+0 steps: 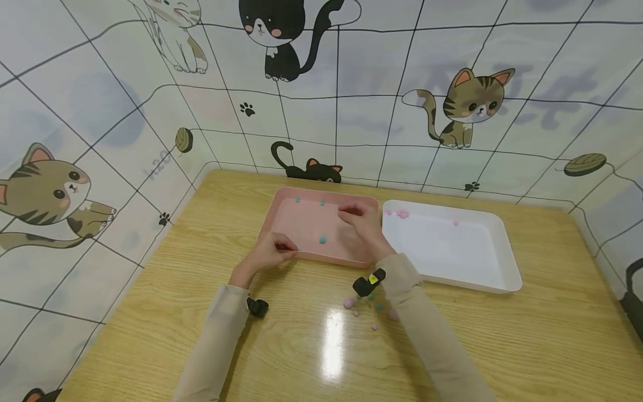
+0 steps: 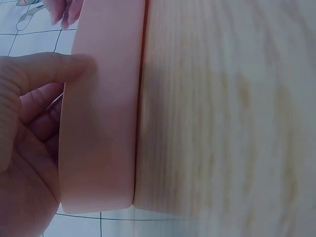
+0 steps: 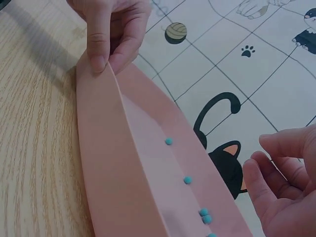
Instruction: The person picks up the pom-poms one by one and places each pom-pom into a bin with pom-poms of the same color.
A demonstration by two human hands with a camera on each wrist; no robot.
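My left hand (image 1: pixel 268 252) pinches the near-left rim of a shallow pink tray (image 1: pixel 346 240), thumb outside and fingers inside, as the right wrist view shows. Several small teal beads (image 3: pixel 187 180) lie on the tray's floor; a larger teal bead (image 1: pixel 322 240) is near its front. Over the tray's right side hovers my right hand (image 1: pixel 365 224), its fingers loosely bent. In the right wrist view this right hand (image 3: pixel 289 185) has a gap between thumb and fingertips, and nothing shows there. The tray's outer wall (image 2: pixel 101 148) fills much of the left wrist view.
Right of the pink tray stands a white tray (image 1: pixel 447 245) with a few pink beads (image 1: pixel 403 214) in its back part. Loose pink beads (image 1: pixel 349 303) and teal beads (image 1: pixel 379 306) lie on the wooden table by my right forearm. A cat-patterned wall covering (image 1: pixel 372 123) rises behind.
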